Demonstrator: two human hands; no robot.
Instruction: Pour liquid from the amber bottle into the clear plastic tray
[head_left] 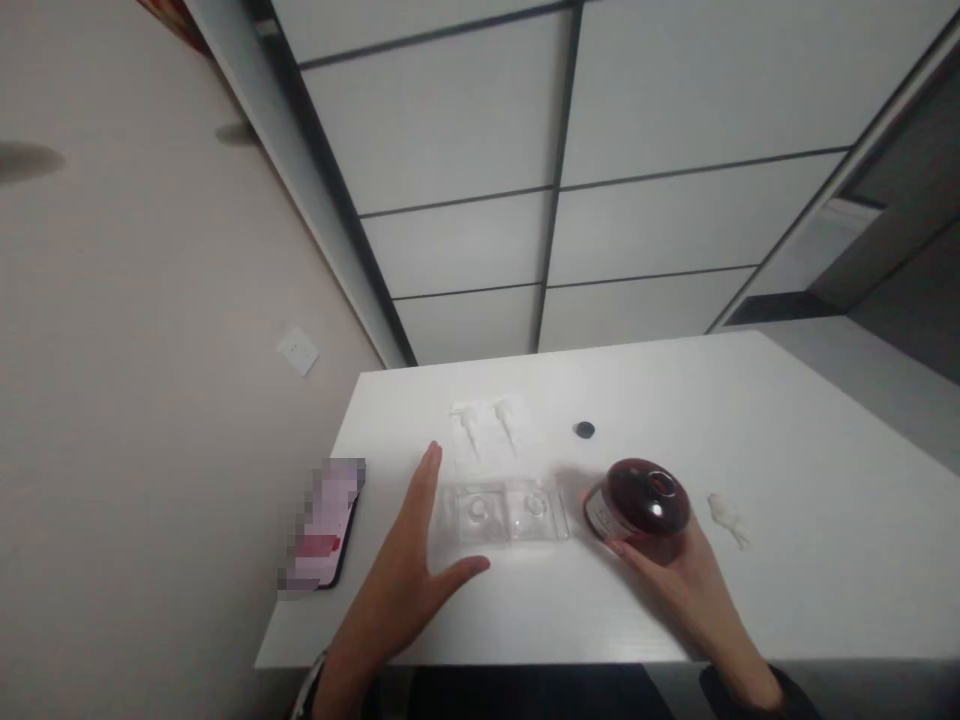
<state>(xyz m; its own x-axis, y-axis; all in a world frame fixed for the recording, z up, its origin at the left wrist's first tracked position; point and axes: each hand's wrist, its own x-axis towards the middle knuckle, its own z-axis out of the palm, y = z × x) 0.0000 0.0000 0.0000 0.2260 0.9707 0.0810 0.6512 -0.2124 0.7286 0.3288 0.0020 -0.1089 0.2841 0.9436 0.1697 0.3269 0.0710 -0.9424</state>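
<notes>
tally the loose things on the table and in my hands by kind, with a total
Dark red container, in the right hand: 1
Clear plastic tray: 1
White tapered pieces: 2
Black disc: 1
Crumpled white piece: 1
Phone: 1
Total: 7, leaving out the faint pale backing under the tapered pieces

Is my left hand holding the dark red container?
No, the right hand holds the dark red container, while the left hand is spread open.

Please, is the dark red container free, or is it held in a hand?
Held: the right hand grips the dark red container, thumb on its near side. I cannot tell whether its base touches the table.
</notes>
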